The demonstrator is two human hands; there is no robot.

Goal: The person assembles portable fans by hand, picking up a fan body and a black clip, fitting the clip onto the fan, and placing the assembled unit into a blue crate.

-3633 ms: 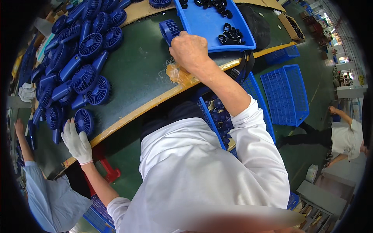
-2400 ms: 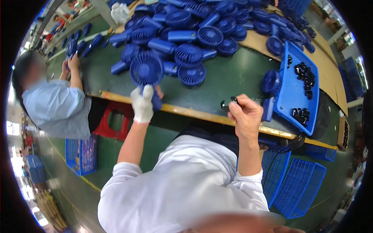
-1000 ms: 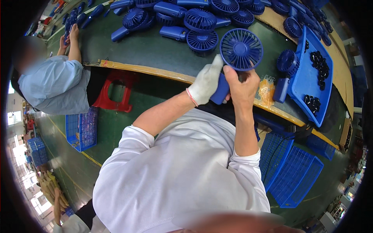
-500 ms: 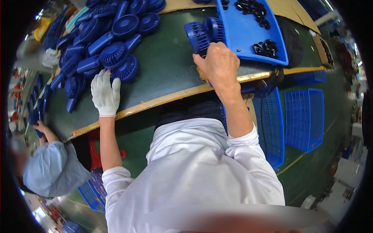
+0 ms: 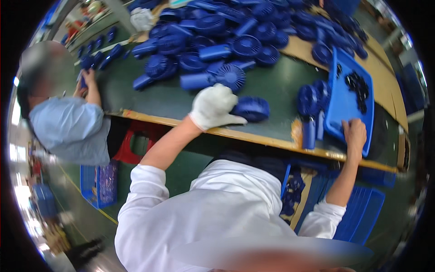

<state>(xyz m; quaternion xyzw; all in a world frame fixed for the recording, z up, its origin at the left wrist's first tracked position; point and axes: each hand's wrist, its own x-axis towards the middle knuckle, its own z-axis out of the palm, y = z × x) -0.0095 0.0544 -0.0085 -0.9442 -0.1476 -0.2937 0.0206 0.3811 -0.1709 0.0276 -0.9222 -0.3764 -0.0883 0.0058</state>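
My left hand (image 5: 215, 108), in a white glove, is closed on a blue handheld fan (image 5: 252, 109) just above the table's front edge. The fan's round head shows to the right of the glove; its handle is hidden under the fingers. My bare right hand (image 5: 355, 136) reaches over the near end of a blue tray (image 5: 334, 97), fingers curled together. Whatever lies in or under those fingers is hidden. Small black parts (image 5: 361, 95) lie farther up in the tray. Left of it, two more blue fans (image 5: 308, 102) sit side by side with handles toward me.
A big heap of blue fans (image 5: 213, 25) covers the back of the green table (image 5: 276, 131). Cardboard (image 5: 297, 50) lies behind the tray. At the left a co-worker in a light blue shirt (image 5: 68, 127) handles a fan. Blue crates (image 5: 360, 213) stand below the table.
My right hand has left the two fans beside the tray and moved right into the tray. My left hand has gone from the heap's edge to holding a fan. The view has shifted left.
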